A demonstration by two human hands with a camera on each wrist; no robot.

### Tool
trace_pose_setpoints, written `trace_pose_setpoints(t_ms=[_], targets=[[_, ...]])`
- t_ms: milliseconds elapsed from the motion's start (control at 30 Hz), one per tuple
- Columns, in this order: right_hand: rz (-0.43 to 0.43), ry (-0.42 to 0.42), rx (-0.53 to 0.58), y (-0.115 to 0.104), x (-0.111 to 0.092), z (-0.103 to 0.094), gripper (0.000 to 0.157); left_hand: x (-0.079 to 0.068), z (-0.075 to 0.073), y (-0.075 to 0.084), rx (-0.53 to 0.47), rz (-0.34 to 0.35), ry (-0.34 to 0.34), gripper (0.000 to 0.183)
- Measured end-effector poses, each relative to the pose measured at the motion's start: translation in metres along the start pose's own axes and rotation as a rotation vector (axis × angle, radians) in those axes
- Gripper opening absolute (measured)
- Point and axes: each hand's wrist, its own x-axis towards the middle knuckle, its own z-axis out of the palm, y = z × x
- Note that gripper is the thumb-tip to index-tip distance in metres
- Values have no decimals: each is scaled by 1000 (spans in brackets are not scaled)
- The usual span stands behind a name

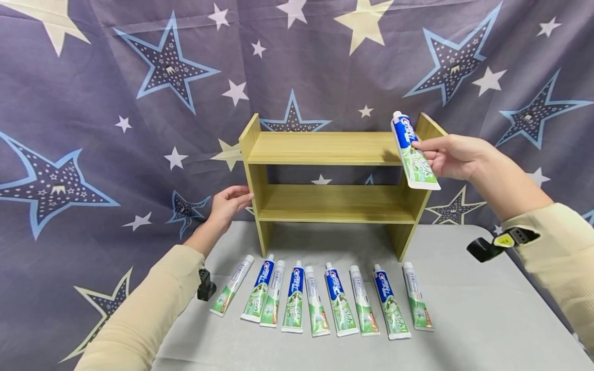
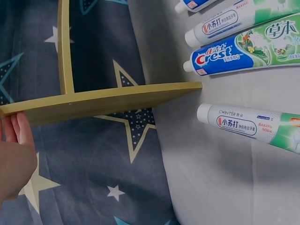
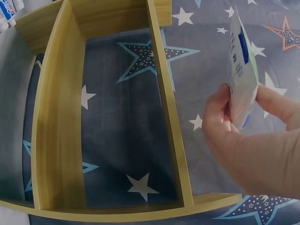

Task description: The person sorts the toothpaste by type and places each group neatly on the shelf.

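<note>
A blue, white and green toothpaste tube (image 1: 414,153) is pinched between the thumb and fingers of my right hand (image 1: 457,154), cap upward and tilted, in front of the top board's right end. In the right wrist view the tube (image 3: 243,77) shows nearly edge-on. My left hand (image 1: 230,206) touches the outer left side of a two-tier wooden shelf (image 1: 325,148); in the left wrist view its fingertips (image 2: 24,129) rest against the side panel (image 2: 108,99). Both boards of the shelf hold nothing.
Several toothpaste tubes lie in a row on the grey tabletop (image 1: 464,288) before the shelf, caps toward it. Blue-and-green tubes (image 1: 341,301) alternate with white-and-green tubes (image 1: 364,301). A star-patterned curtain (image 1: 325,67) hangs behind.
</note>
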Motion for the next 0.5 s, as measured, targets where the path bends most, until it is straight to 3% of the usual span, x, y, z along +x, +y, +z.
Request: trace_pose_setpoints(t_ms=[100, 233, 367, 500], targets=[[4, 92, 8, -6, 6, 4, 14, 0, 0, -1, -6, -3, 5, 19], [8, 145, 37, -15, 14, 7, 4, 0, 0, -2, 0, -11, 13, 15], [13, 164, 47, -24, 23, 6, 23, 2, 0, -3, 3, -17, 22, 14], [37, 170, 45, -31, 30, 4, 24, 2, 0, -2, -8, -16, 17, 14]])
